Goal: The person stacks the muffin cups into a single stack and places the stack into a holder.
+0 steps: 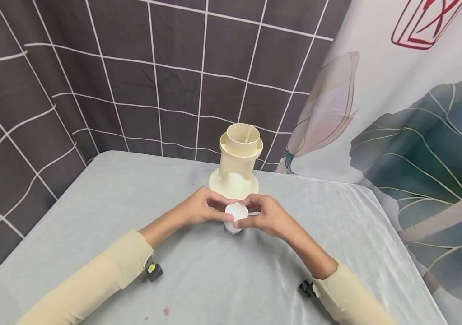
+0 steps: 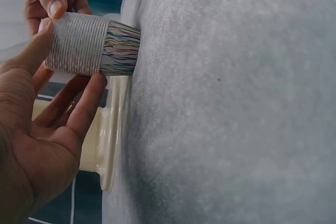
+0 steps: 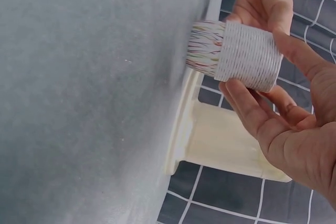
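A short stack of white paper cups [image 1: 236, 211] is held upright, with closely packed ribbed rims above and a tapered base patterned in thin coloured lines. My left hand [image 1: 198, 207] grips the stack from the left, its thumb on the near side and fingers toward the far side. From the right, my right hand [image 1: 269, 216] holds the same stack between thumb and fingers. In the left wrist view, the cups [image 2: 79, 44] have their narrow end down at the cloth; whether it touches is hard to tell. The ribbed rims [image 3: 249, 55] also show in the right wrist view.
Just behind the hands stands a cream plastic cylinder [image 1: 236, 162] with a wide round base and a ringed, open top. A pale grey-blue cloth [image 1: 222, 280] covers the table. Dark grid-patterned fabric [image 1: 178, 90] hangs behind, and leaf-printed fabric [image 1: 417, 149] hangs at the right.
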`<action>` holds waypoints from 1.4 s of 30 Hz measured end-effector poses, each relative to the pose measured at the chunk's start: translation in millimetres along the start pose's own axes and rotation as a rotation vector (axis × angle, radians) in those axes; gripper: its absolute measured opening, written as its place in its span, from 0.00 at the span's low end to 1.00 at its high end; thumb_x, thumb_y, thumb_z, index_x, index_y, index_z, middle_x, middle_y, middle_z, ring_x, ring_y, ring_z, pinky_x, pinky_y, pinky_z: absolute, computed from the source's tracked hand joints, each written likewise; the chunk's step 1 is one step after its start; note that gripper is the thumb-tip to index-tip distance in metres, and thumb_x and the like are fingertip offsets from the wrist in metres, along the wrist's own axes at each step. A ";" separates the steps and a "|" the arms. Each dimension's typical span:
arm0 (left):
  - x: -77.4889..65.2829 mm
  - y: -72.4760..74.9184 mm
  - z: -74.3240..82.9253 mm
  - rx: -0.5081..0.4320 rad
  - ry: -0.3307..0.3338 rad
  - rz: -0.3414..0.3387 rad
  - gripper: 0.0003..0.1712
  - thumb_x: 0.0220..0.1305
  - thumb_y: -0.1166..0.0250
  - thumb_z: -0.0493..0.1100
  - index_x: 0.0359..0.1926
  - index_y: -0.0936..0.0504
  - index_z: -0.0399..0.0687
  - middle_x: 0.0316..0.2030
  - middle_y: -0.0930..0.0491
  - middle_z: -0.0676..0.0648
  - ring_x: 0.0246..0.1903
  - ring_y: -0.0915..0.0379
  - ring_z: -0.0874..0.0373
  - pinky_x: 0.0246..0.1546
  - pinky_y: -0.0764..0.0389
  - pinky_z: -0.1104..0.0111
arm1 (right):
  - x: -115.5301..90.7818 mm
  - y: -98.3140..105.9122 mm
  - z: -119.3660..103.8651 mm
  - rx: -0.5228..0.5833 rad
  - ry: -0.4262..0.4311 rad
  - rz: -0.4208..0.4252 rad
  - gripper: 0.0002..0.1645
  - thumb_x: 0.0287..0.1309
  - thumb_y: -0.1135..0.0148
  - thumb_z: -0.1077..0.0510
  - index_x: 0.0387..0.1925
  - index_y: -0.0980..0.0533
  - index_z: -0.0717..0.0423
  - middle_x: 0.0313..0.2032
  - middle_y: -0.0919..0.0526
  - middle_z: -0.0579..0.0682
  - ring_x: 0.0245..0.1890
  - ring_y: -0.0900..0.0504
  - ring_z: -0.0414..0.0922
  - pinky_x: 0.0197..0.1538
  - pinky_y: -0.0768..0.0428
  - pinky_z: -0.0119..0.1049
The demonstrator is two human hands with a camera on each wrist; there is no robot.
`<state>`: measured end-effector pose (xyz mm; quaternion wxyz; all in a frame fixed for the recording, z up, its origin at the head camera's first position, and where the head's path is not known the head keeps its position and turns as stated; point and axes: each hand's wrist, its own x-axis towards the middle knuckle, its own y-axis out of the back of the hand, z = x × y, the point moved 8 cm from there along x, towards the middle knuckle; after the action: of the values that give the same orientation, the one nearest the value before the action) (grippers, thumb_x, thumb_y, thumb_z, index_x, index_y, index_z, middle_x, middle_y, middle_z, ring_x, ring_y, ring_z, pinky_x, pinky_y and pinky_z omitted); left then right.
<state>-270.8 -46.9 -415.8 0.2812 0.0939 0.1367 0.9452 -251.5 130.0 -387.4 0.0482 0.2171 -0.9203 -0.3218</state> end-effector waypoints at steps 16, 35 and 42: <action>0.4 -1.2 3.2 0.004 -0.023 -0.014 0.26 0.63 0.16 0.33 0.61 0.08 0.37 0.50 0.04 0.39 0.49 0.07 0.60 0.59 0.08 0.62 | 0.1 0.5 5.7 0.036 0.020 0.020 0.23 0.54 0.11 0.53 0.49 0.12 0.54 0.55 0.05 0.52 0.57 0.06 0.50 0.61 0.11 0.44; -5.1 -4.0 -6.2 -0.020 -0.016 -0.011 0.38 0.58 0.13 0.32 0.71 0.14 0.39 0.66 0.11 0.38 0.57 0.07 0.45 0.56 0.06 0.61 | 0.8 -0.2 18.9 0.191 0.089 -0.032 0.35 0.53 0.10 0.62 0.63 0.14 0.61 0.56 0.06 0.59 0.56 0.05 0.52 0.57 0.06 0.35; -8.6 0.1 -8.8 -0.082 0.017 0.073 0.40 0.54 0.12 0.31 0.69 0.13 0.37 0.59 0.08 0.35 0.54 0.06 0.45 0.53 0.05 0.62 | 1.3 0.3 20.1 0.225 0.120 0.011 0.35 0.53 0.11 0.64 0.63 0.14 0.61 0.58 0.07 0.59 0.61 0.07 0.55 0.60 0.07 0.39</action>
<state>-266.0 -53.5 -424.9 0.2488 0.0792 0.0966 0.9605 -257.3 141.2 -403.2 0.0801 0.2350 -0.9473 -0.2027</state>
